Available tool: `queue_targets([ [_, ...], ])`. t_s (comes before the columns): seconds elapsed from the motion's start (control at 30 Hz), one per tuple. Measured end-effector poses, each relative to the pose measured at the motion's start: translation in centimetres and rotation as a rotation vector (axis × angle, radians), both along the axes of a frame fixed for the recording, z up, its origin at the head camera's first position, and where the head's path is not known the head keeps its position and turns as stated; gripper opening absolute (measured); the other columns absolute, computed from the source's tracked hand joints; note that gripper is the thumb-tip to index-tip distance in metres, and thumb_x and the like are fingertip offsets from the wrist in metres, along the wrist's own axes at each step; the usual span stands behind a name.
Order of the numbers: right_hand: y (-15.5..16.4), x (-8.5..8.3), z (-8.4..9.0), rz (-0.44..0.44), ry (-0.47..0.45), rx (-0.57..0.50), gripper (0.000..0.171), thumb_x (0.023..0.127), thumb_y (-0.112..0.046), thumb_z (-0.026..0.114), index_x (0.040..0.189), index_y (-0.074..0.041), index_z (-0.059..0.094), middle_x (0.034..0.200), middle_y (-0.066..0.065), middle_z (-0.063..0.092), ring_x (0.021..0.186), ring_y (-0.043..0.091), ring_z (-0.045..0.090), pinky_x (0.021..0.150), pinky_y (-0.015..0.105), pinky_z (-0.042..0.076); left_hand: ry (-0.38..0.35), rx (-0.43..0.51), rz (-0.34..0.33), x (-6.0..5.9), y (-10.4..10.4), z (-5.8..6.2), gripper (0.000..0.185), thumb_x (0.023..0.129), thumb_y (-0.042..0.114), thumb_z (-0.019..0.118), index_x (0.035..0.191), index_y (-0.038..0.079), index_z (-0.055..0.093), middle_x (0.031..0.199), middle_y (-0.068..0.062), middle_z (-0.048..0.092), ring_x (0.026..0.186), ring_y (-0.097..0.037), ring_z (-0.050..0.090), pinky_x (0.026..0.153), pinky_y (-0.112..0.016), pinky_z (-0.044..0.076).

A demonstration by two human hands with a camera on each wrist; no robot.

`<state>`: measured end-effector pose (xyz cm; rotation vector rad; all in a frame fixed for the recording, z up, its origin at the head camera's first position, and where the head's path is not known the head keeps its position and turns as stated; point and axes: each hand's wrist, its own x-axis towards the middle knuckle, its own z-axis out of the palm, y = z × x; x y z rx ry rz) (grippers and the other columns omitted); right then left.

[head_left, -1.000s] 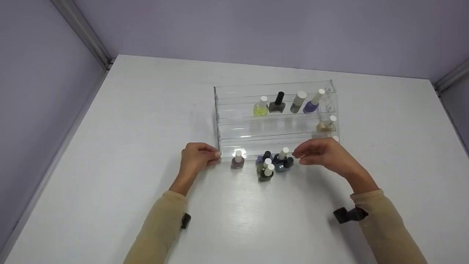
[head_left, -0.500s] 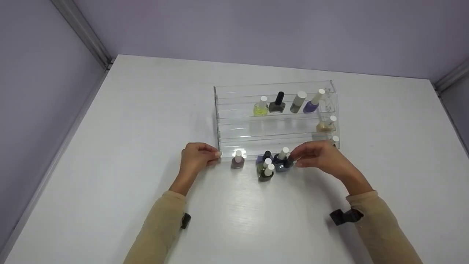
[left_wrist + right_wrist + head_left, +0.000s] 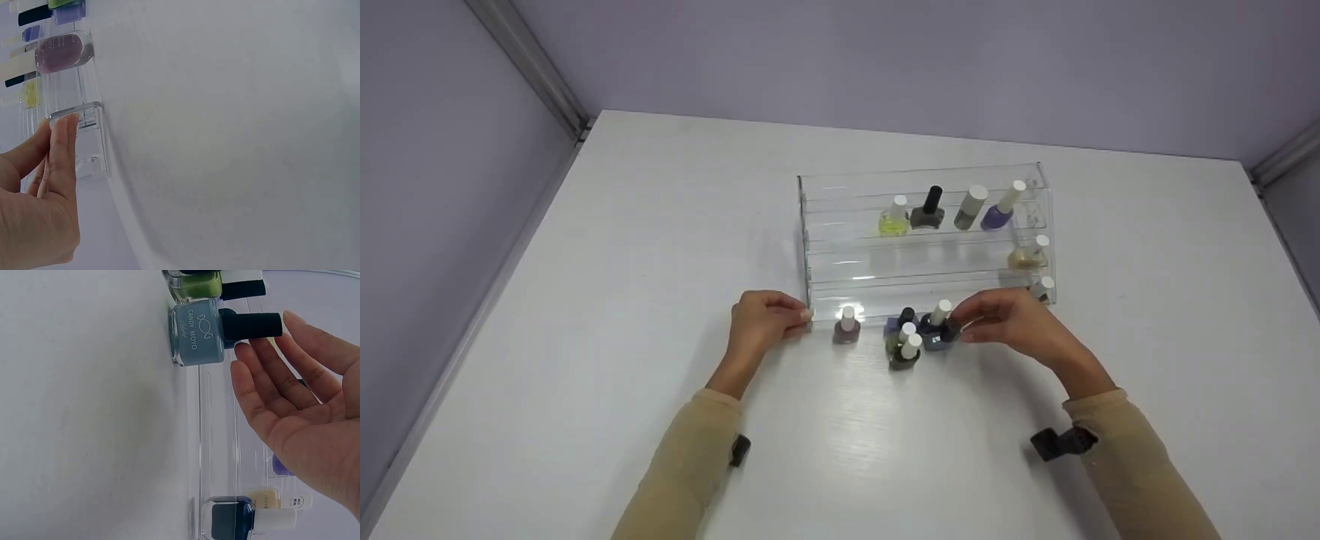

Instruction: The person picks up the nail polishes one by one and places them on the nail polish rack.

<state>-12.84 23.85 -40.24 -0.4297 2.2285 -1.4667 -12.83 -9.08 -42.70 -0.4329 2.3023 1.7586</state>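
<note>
Bottle of blue-grey nail polish (image 3: 936, 343) stands below and right of the head frame's centre, the right hand (image 3: 1014, 322) at its black cap (image 3: 252, 326) with loose, parted fingers. Left of centre, the left hand (image 3: 763, 321) pinches the near corner of a clear acrylic stepped rack (image 3: 855, 264).

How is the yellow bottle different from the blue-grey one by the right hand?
The yellow bottle has yellow inside; the blue-grey bottle looks blue-grey. The yellow bottle has a white cap; the blue-grey bottle has a black cap. The yellow bottle sits up on the clear rack; the blue-grey bottle stands on the table in front of it. Both have their caps on.
</note>
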Motion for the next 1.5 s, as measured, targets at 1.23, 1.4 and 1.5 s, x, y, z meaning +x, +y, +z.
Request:
queue_targets([
  [1.23, -0.79, 0.07, -0.73, -0.006, 0.012, -0.011, 0.024, 0.076, 0.007, 0.068, 0.099, 0.009, 0.064, 0.098, 0.021, 0.064, 0.087, 0.024, 0.063, 0.074, 0.026, 0.053, 0.019, 0.013, 0.003, 0.12, 0.01, 0.08, 0.009, 0.074, -0.001, 0.072, 0.081, -0.006, 0.068, 0.077, -0.014, 0.068, 0.066, -0.016, 0.066, 0.062, -0.025, 0.055],
  [1.4, -0.86, 0.15, -0.68, -0.016, 0.004, -0.013, 0.024, 0.076, 0.006, 0.068, 0.099, 0.008, 0.064, 0.099, 0.021, 0.064, 0.089, 0.024, 0.063, 0.074, 0.025, 0.052, 0.041, 0.036, -0.004, 0.12, 0.01, 0.05, 0.008, 0.074, -0.004, 0.071, 0.081, -0.007, 0.067, 0.078, -0.015, 0.067, 0.067, -0.018, 0.067, 0.062, -0.026, 0.055],
  [1.5, -0.9, 0.15, -0.61, -0.01, 0.002, -0.014, 0.025, 0.075, 0.005, 0.069, 0.1, 0.007, 0.064, 0.1, 0.02, 0.063, 0.09, 0.025, 0.062, 0.074, 0.025, 0.052, 0.034, 0.025, -0.004, 0.14, -0.03, 0.08, 0.009, 0.075, -0.003, 0.071, 0.082, -0.007, 0.067, 0.078, -0.015, 0.067, 0.067, -0.018, 0.067, 0.061, -0.026, 0.055],
])
